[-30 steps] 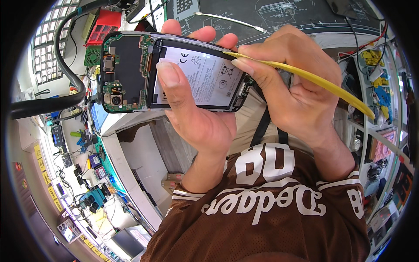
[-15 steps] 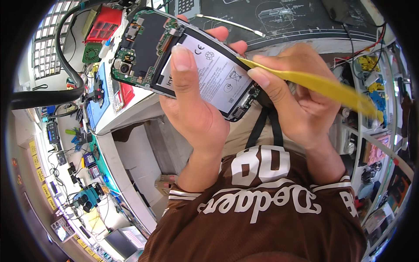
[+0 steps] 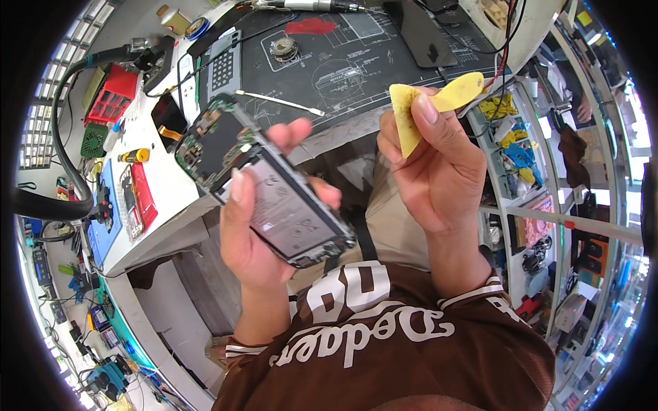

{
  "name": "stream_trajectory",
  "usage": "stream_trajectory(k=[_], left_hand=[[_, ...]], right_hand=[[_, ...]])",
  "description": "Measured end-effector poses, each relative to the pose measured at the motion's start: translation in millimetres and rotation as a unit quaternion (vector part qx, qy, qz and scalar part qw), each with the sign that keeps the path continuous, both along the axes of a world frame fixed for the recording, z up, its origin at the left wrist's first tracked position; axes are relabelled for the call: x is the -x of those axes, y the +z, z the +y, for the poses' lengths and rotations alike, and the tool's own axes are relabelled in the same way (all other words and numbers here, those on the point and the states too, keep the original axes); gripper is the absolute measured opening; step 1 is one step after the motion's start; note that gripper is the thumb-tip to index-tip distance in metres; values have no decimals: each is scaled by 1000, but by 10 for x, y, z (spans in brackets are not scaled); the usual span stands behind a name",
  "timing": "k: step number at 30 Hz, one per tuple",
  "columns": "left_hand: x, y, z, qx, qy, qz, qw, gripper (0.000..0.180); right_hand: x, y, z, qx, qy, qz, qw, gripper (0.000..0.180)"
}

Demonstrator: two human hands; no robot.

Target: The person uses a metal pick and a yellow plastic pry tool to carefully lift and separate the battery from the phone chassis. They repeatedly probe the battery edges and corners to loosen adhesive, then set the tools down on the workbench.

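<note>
My left hand (image 3: 247, 240) is closed round an opened phone (image 3: 218, 147), thumb across its face and fingers along the far edge. The phone lies tilted, its inside facing up. Its green circuit board shows at the upper left, and a pale grey printed battery (image 3: 288, 209) fills the middle. To the right, apart from the phone, my right hand (image 3: 442, 171) pinches a yellow plastic pry tool (image 3: 406, 123) between thumb and fingers. The tool has a broad pointed blade and a rounded end, joined at a bend.
A dark work mat (image 3: 343, 96) covers the bench beyond my hands. On it lie a white flex cable (image 3: 281, 103), a dark phone screen (image 3: 418, 34) and a small round tin (image 3: 284, 48). A red parts box (image 3: 112, 96) stands left; loaded shelves (image 3: 541, 226) rise right.
My right hand has drawn the yellow pry tool off the phone's edge and turned it upward. My left hand has lowered the phone toward me and to the left. The view has shifted.
</note>
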State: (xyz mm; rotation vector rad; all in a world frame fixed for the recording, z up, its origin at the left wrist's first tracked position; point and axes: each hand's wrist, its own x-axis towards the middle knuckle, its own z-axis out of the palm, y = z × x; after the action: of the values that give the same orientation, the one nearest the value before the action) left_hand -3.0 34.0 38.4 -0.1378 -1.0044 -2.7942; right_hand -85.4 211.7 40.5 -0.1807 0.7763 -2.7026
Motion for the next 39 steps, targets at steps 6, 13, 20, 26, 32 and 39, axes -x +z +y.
stream_trajectory(k=[6,13,20,26,32,39], left_hand=[[20,105,236,65,-52,18,996,66],[-99,169,269,79,-73,-55,993,68],[-110,245,224,51,-47,-145,987,65],[-102,225,62,-122,-119,-124,978,61],[-75,110,66,-90,-85,-69,990,61],[-60,94,109,99,9,-26,995,59]], right_hand=[[-102,85,-36,-9,15,3,1000,21],[-241,146,-118,-45,7,-2,999,22],[-198,66,-89,-252,-74,292,919,53],[129,258,185,-414,-41,578,702,37],[118,216,315,-417,-146,458,771,23],[-264,210,4,-373,-147,397,826,17]])
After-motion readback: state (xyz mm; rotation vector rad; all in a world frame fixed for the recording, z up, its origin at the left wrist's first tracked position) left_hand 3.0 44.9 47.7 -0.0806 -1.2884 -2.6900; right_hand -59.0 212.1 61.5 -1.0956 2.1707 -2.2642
